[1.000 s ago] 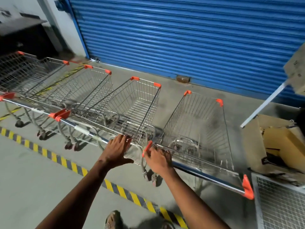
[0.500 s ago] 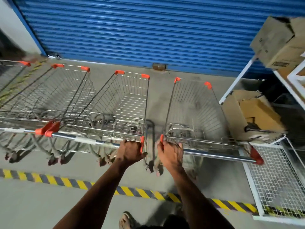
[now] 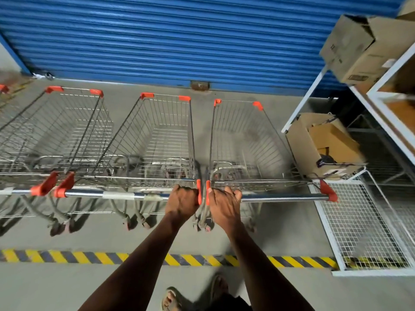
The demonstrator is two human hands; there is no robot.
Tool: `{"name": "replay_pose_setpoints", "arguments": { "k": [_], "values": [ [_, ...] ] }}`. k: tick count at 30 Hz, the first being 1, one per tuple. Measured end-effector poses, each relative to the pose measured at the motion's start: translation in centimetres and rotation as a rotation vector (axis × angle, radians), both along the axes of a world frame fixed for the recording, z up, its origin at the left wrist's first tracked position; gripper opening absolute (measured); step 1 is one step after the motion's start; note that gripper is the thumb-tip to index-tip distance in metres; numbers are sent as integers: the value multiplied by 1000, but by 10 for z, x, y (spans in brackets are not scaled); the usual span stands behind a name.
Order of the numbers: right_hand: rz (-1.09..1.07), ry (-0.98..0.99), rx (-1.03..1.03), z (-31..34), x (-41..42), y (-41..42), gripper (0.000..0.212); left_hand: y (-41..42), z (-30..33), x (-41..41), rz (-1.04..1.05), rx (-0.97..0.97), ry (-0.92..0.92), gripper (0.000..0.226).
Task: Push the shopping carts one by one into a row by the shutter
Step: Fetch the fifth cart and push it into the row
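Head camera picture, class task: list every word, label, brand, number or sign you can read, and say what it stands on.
No text here can be read.
Upper cardboard box: dark print and a label patch low on its side, too blurred to read.
Shopping cart handle gripped by the left hand: pale tape, no lettering visible.
Shutter: no lettering visible.
Floor stripe: yellow and black hazard marking, no words.

Four carts (image 3: 157,140) — three boxes (image 3: 323,144).

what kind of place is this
Likely a store's back or loading area: wire shopping carts lined up before a blue roller shutter, hazard-striped tape on the concrete floor, and cardboard boxes on white shelving.
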State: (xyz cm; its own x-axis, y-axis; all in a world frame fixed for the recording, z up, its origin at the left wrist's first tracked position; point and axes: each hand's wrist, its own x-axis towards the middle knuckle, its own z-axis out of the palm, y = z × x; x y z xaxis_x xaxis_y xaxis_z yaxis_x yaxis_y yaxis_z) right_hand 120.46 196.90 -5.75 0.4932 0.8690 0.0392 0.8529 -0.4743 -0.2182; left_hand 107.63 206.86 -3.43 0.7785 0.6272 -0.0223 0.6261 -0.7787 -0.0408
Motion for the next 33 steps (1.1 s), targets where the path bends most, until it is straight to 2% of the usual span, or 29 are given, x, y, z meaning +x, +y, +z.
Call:
{"name": "replay_pose_setpoints", "arguments": {
  "k": [3,7,14,17,22,25,29,33],
  "values": [
    [-52,34,-42,8,-2,6,60,2,0,-1,21,-24,10,20],
    [-73,-21,-85,22,-20,19,60,6,3,6,6,-72,54,29],
    [-66,-65,-122,22,-25,23,46,10,-2,7,19,-43,26,38],
    [-143,-19,-108,20,-27,22,59,7,-6,5,20,-39,20,41],
    [-274,132,-27,25,-35,31,59,11,-3,6,29,-109,64,38],
    [-210,124,-48,35,-35,28,73,11,0,3,19,-100,82,37],
    [-224,154,-28,39,-35,25,53,11,1,2,4,-93,88,39],
    [-225,163,-54,38,-35,25,54,12,-1,1,6,-83,76,45]
  ]
}}
